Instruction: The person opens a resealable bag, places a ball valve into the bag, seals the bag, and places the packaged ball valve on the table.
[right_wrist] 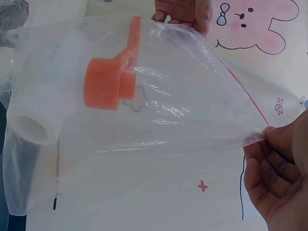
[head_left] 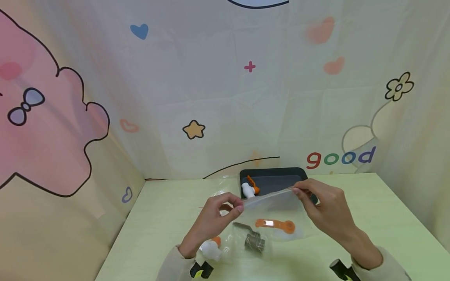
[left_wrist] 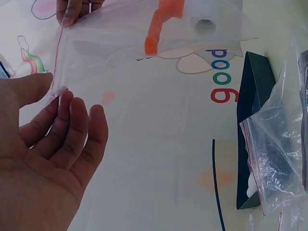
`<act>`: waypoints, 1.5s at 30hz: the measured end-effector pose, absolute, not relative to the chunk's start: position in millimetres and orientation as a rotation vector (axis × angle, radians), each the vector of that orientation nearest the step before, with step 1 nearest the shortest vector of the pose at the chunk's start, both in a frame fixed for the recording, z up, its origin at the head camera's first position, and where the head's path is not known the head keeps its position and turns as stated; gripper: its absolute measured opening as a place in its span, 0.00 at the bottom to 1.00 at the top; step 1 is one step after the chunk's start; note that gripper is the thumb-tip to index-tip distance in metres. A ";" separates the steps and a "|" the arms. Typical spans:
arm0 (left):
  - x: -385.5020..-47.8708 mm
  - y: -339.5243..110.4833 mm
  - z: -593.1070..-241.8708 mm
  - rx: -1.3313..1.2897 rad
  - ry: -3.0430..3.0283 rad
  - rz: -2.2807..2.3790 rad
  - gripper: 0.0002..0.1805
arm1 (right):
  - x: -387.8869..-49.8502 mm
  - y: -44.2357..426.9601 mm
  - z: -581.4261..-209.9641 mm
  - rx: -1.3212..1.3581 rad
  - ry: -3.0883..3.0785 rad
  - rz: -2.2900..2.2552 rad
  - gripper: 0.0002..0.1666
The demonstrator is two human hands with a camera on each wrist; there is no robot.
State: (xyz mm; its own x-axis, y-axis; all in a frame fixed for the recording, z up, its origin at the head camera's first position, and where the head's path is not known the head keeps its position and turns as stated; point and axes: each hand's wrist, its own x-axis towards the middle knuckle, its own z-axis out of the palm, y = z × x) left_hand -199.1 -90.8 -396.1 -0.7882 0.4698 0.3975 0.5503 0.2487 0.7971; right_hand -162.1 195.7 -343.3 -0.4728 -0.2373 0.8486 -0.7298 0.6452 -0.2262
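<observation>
Here, a clear bag (head_left: 268, 201) hangs between two pinching hands

The left hand (head_left: 218, 218) grips one top corner of the bag between thumb and fingers, and the right hand (head_left: 330, 208) pinches the opposite corner in the same way, so the upper edge stretches across the gap between them. A red line (left_wrist: 58, 53) runs along that edge. The bag is held up above the pale table (head_left: 140, 218), in front of the dark tray (head_left: 281, 181), and a white valve body (right_wrist: 45, 96) with an orange handle (head_left: 275, 224) sits low inside it. In the right wrist view the round mouth of the valve body faces outward through the film.

Below the hands, a metal valve (head_left: 254, 242) with a lever lies on the table, wrapped in clear plastic. Near the left wrist lies a second white valve (head_left: 210, 249) with some orange on it. A white fitting (head_left: 248, 190) with an orange part lies at the tray's left end. Behind the table hangs a printed cloth (head_left: 225, 93) bearing hearts, a star and the word "good"
</observation>
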 end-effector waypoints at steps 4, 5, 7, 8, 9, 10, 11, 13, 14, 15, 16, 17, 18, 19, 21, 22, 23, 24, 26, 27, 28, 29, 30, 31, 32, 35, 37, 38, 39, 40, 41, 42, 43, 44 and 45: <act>-196.9 -90.5 -393.8 -0.978 -2.420 -1.559 0.10 | -161.7 197.4 -344.2 0.749 -2.024 0.742 0.17; -196.3 -90.2 -393.2 -0.978 -2.414 -1.543 0.10 | -161.5 197.6 -344.4 0.750 -2.026 0.743 0.17; -195.6 -89.5 -393.0 -0.981 -2.396 -1.513 0.09 | -161.1 197.9 -344.8 0.750 -2.034 0.746 0.17; -195.4 -89.0 -393.1 -0.986 -2.387 -1.506 0.09 | -160.7 198.1 -344.9 0.749 -2.035 0.746 0.17; -195.4 -88.6 -393.5 -0.992 -2.378 -1.504 0.09 | -160.4 198.2 -344.9 0.748 -2.033 0.744 0.17; -195.6 -88.2 -394.0 -1.000 -2.370 -1.507 0.08 | -160.0 198.5 -344.9 0.746 -2.032 0.743 0.17; -195.9 -87.6 -394.7 -1.006 -2.365 -1.517 0.07 | -159.7 198.9 -344.8 0.745 -2.031 0.741 0.16; -196.1 -86.5 -395.4 -1.019 -2.358 -1.546 0.06 | -159.3 199.9 -344.5 0.747 -2.025 0.740 0.15; -196.2 -86.0 -395.8 -1.024 -2.354 -1.558 0.06 | -159.3 200.6 -344.5 0.750 -2.021 0.740 0.13; -196.3 -85.6 -396.2 -1.028 -2.352 -1.562 0.06 | -159.3 201.3 -344.4 0.755 -2.020 0.743 0.11; -196.3 -85.1 -396.4 -1.029 -2.351 -1.564 0.06 | -159.2 202.1 -344.2 0.756 -2.022 0.744 0.10; -196.3 -84.5 -396.5 -1.030 -2.351 -1.562 0.06 | -159.1 202.9 -343.8 0.758 -2.023 0.741 0.10; -196.3 -83.8 -396.4 -1.031 -2.352 -1.556 0.06 | -158.8 203.9 -343.2 0.755 -2.029 0.732 0.11; -196.2 -82.9 -396.3 -1.031 -2.354 -1.546 0.07 | -158.3 205.1 -342.5 0.749 -2.037 0.723 0.12; -196.3 -80.7 -395.7 -1.030 -2.360 -1.522 0.07 | -157.1 208.0 -340.9 0.741 -2.055 0.708 0.16; -196.2 -79.2 -395.2 -1.032 -2.361 -1.511 0.07 | -156.4 209.9 -340.3 0.735 -2.065 0.701 0.17; -195.9 -77.5 -394.4 -1.036 -2.361 -1.502 0.06 | -155.7 211.9 -340.0 0.733 -2.070 0.697 0.19; -195.7 -75.6 -393.6 -1.042 -2.360 -1.494 0.06 | -155.0 214.2 -339.8 0.726 -2.080 0.694 0.19; -194.7 -71.2 -391.5 -1.064 -2.350 -1.482 0.05 | -153.6 219.5 -341.0 0.714 -2.095 0.692 0.19; -194.2 -68.8 -390.9 -1.080 -2.347 -1.479 0.05 | -152.6 222.4 -342.2 0.702 -2.105 0.688 0.19; -193.5 -66.2 -390.2 -1.097 -2.346 -1.478 0.05 | -151.7 225.5 -343.9 0.692 -2.109 0.684 0.19; -192.9 -63.6 -390.0 -1.113 -2.348 -1.475 0.06 | -150.6 228.7 -345.9 0.679 -2.117 0.682 0.18; -192.3 -61.1 -390.1 -1.126 -2.353 -1.472 0.06 | -149.4 232.0 -348.2 0.663 -2.128 0.680 0.18; -191.5 -58.5 -390.2 -1.137 -2.362 -1.470 0.06 | -148.2 235.2 -350.8 0.650 -2.134 0.677 0.19; -190.5 -55.9 -390.2 -1.146 -2.373 -1.466 0.06 | -146.9 238.2 -353.3 0.637 -2.140 0.677 0.19; -188.0 -49.3 -391.6 -1.162 -2.406 -1.453 0.06 | -143.4 246.0 -361.3 0.609 -2.155 0.696 0.19; -186.6 -45.4 -392.5 -1.168 -2.423 -1.440 0.06 | -141.4 250.3 -366.8 0.593 -2.165 0.705 0.19; -186.0 -43.6 -393.1 -1.174 -2.429 -1.433 0.06 | -140.3 252.1 -369.5 0.581 -2.172 0.713 0.19; -185.7 -42.0 -394.4 -1.182 -2.434 -1.425 0.06 | -139.0 253.9 -372.2 0.569 -2.178 0.722 0.19; -185.3 -40.4 -395.3 -1.190 -2.443 -1.418 0.06 | -137.4 255.6 -375.0 0.554 -2.188 0.725 0.19; -184.9 -38.9 -396.4 -1.201 -2.450 -1.409 0.07 | -135.5 257.2 -377.7 0.536 -2.199 0.729 0.19; -184.4 -37.6 -397.4 -1.212 -2.459 -1.403 0.07 | -133.3 258.8 -380.3 0.516 -2.214 0.726 0.18; -183.8 -36.4 -398.6 -1.224 -2.470 -1.403 0.07 | -131.1 260.1 -382.8 0.495 -2.231 0.724 0.18; -183.3 -35.4 -399.8 -1.237 -2.481 -1.402 0.08 | -128.8 261.2 -385.2 0.474 -2.249 0.724 0.17; -182.4 -34.6 -400.7 -1.249 -2.493 -1.405 0.08 | -126.8 262.6 -387.2 0.460 -2.267 0.718 0.17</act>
